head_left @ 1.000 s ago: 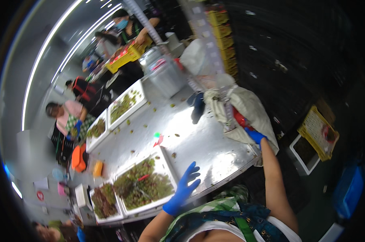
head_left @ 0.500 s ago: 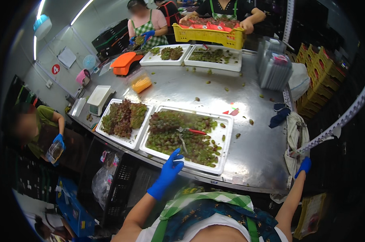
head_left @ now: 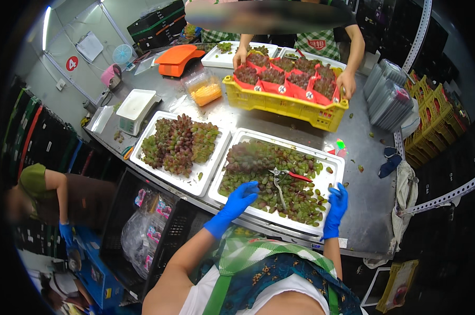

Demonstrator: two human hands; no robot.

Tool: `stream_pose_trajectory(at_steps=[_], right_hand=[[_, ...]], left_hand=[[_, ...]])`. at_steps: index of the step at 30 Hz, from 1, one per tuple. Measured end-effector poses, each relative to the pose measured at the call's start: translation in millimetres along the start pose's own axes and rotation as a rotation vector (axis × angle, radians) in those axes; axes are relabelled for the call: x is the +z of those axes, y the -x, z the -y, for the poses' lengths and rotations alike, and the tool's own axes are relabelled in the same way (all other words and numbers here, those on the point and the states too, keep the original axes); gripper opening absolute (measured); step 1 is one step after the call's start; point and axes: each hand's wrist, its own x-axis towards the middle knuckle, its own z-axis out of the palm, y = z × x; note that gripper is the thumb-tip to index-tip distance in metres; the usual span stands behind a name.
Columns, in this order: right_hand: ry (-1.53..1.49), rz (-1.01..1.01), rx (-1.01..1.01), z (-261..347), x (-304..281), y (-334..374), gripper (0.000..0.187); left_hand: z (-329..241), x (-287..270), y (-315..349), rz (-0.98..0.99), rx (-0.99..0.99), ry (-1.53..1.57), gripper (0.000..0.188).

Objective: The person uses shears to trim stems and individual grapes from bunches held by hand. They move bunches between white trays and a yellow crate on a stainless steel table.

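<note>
I am seeing my left hand [head_left: 236,202] hovering over the near left part of a white foam tray [head_left: 327,159], its blue-gloved fingers parting loosely and gripping nothing. My right hand [head_left: 335,212] is standing at the tray's right rim, fingers pointing up (I cannot tell from here whether it is gripping the edge or only sitting beside it).

Between the two hands, loose grapes [head_left: 303,198] are covering most of the tray, with a darker bunch [head_left: 248,156] lying toward its far left. Red-handled shears [head_left: 300,177] are resting on top of the grapes near the middle, their red handle pointing right, and neither hand is touching them.

Just left of that tray, a second white tray [head_left: 205,181] is holding several grape bunches [head_left: 177,144]. Both trays are sitting on a metal table [head_left: 366,210].

Farther out, a co-worker's two hands are holding a yellow crate [head_left: 284,109] at its ends; red-wrapped grape bunches [head_left: 271,77] are filling it. To its left, a clear box [head_left: 205,93] with orange-yellow contents and an orange device [head_left: 178,59] are standing near each other. On the right, clear containers [head_left: 387,97] are standing in stacks, and a dark blue cloth item [head_left: 389,161] is lying near the table's edge.
</note>
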Motion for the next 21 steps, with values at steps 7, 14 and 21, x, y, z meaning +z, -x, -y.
stream_pose_trajectory(at_steps=[7, 14, 21], right_hand=[[0.003, 0.548, 0.150, 36, 118, -12, 0.028], [0.468, 0.733, -0.266, 53, 201, -60, 0.045], [0.607, 1.151, 0.088, 13, 273, -100, 0.061]], left_hand=[[3, -25, -25, -0.165, -0.306, 0.254, 0.038], [0, -14, -37, -0.143, -0.420, 0.541, 0.037], [-13, -9, -42, -0.240, -0.404, 0.865, 0.053]])
